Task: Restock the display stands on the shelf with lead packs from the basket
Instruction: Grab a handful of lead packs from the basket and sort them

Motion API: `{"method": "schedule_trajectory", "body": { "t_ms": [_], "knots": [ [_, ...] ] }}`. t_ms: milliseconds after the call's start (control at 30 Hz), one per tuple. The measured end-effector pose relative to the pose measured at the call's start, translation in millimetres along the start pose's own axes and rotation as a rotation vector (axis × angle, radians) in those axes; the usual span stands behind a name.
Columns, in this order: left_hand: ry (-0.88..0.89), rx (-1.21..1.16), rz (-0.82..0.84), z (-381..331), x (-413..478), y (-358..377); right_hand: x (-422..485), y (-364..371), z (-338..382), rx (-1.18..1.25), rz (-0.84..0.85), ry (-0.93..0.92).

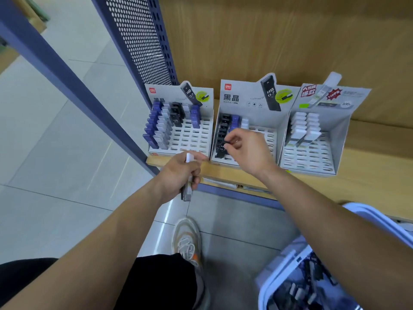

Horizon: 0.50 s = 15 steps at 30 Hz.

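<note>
Three cardboard display stands sit on the wooden shelf point(368, 175). The left stand point(190, 139) holds blue, white and black lead packs. The middle stand point(270, 139) has a black row, some blue and white packs. The right stand point(312, 157) holds white packs. My right hand point(245, 148) hovers over the middle stand and pinches a black lead pack point(229, 142) at the black row. My left hand point(181, 175) grips a few grey and white lead packs point(188, 175) upright in front of the shelf edge. The basket point(290, 280) with more packs hangs at lower right.
A blue perforated metal panel point(143, 41) and a slanted blue post point(67, 79) stand left of the stands. Tiled floor lies below, with my shoe point(186, 240) and dark shorts in view. Wooden back wall rises behind the stands.
</note>
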<state>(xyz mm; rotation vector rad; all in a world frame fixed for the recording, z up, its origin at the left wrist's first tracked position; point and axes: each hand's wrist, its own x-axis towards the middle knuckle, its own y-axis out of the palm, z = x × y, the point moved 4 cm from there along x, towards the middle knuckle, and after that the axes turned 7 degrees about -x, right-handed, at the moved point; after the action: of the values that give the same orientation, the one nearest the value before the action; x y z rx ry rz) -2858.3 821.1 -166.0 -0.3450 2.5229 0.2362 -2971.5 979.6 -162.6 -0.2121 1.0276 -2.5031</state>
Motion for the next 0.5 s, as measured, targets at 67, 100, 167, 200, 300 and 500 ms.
{"method": "schedule_trajectory", "body": {
  "t_ms": [67, 100, 167, 200, 300, 500],
  "knots": [
    [-0.005, -0.031, 0.017, 1, 0, -2, 3, 1, 1, -0.039, -0.004, -0.010],
    [-0.011, -0.051, 0.025, 1, 1, -3, 4, 1, 1, -0.056, -0.003, -0.012],
    [-0.019, -0.084, 0.037, 0, 0, -3, 4, 2, 1, -0.080, 0.009, -0.021],
    [-0.020, -0.099, 0.041, 0, 0, -3, 4, 3, 1, -0.093, 0.012, -0.032],
    [-0.021, -0.153, 0.055, -3, -3, -1, 4, 6, 2, -0.155, 0.017, -0.103],
    [-0.010, -0.254, 0.053, -15, -11, 3, -1, 16, 6, -0.316, 0.068, -0.192]
  ]
}}
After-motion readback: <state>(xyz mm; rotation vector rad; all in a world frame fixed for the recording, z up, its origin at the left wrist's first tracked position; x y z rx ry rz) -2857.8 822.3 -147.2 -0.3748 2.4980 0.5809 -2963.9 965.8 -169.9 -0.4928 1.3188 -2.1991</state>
